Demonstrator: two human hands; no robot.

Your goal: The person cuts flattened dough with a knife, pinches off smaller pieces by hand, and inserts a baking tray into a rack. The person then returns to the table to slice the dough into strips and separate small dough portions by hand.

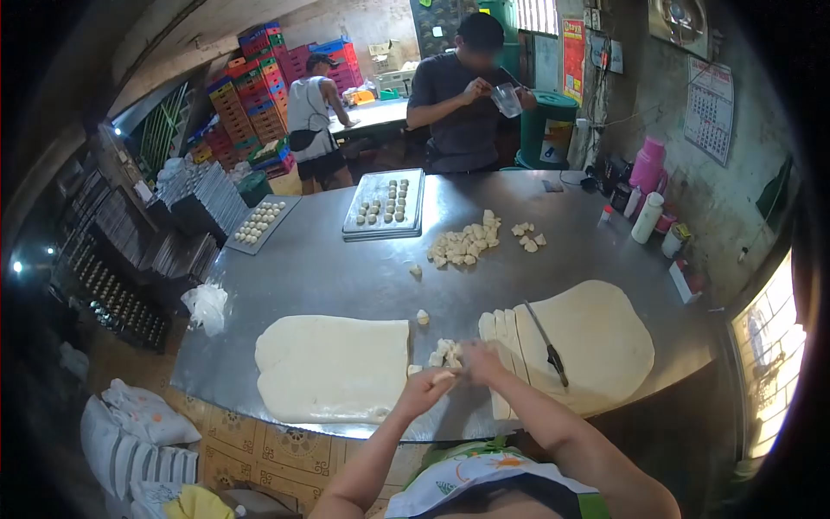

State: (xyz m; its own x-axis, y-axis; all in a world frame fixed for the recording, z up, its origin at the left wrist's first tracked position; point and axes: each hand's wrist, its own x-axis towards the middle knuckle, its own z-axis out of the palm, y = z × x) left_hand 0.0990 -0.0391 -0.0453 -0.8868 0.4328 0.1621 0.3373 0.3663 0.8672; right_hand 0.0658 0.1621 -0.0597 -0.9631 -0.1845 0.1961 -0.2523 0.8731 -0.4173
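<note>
My left hand [424,392] is closed around a strip of dough [443,376], its end showing past the fingers. Close beside it, my right hand [481,362] is smeared by motion, so its fingers cannot be made out. Just beyond both hands lies a small heap of dough pieces [443,353]. To the left spreads a thick, smooth slab of dough [333,368]. On the right is another dough slab [605,333], with cut strips [499,329] along its left side. A long knife [546,342] with a dark handle rests on that slab.
Farther back are a pile of dough chunks [467,242], stacked trays with dough balls [353,227] and another tray [288,216]. Bottles [647,218] line the right edge. Across the table one person [454,108] holds a clear container; another person [309,121] works behind.
</note>
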